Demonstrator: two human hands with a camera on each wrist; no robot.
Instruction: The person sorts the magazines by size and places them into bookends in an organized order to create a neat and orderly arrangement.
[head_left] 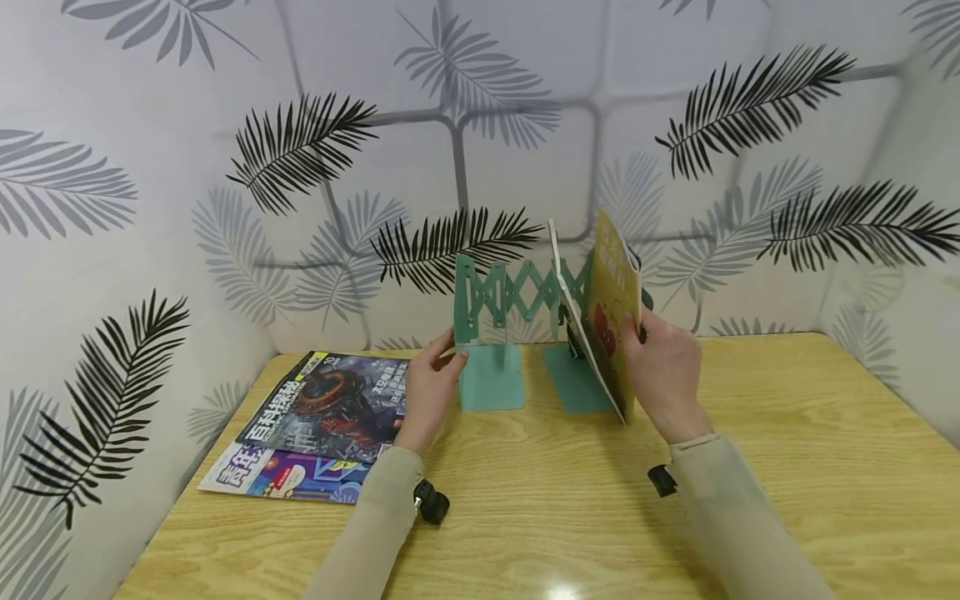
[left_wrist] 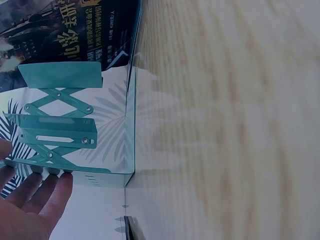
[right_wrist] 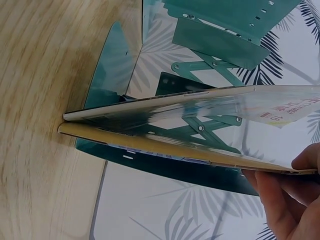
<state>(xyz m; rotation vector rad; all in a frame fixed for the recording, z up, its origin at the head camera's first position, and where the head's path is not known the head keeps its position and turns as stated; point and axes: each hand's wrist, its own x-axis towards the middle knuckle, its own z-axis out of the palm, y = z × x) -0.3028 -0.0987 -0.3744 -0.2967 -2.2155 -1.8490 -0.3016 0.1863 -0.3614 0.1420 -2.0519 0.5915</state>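
Observation:
A green metal expandable bookend (head_left: 491,377) with a criss-cross lattice stands at the wall. My left hand (head_left: 430,387) grips its left end panel, the fingers along the outer face and the thumb opposite in the left wrist view. At the right end, my right hand (head_left: 666,375) pinches a yellow-covered magazine (head_left: 617,321) by its near edge, thumb on the cover side. The yellow magazine stands upright inside the right end panel (right_wrist: 165,167). Beside it leans a thin magazine with a pale edge (right_wrist: 165,101); the two meet low down and spread apart higher up.
On the table's left side lie two magazines, a dark one (head_left: 337,404) overlapping a purple one (head_left: 300,479). A leaf-patterned wall (head_left: 420,167) rises directly behind the bookend. The wooden table (head_left: 540,508) extends in front and to the right.

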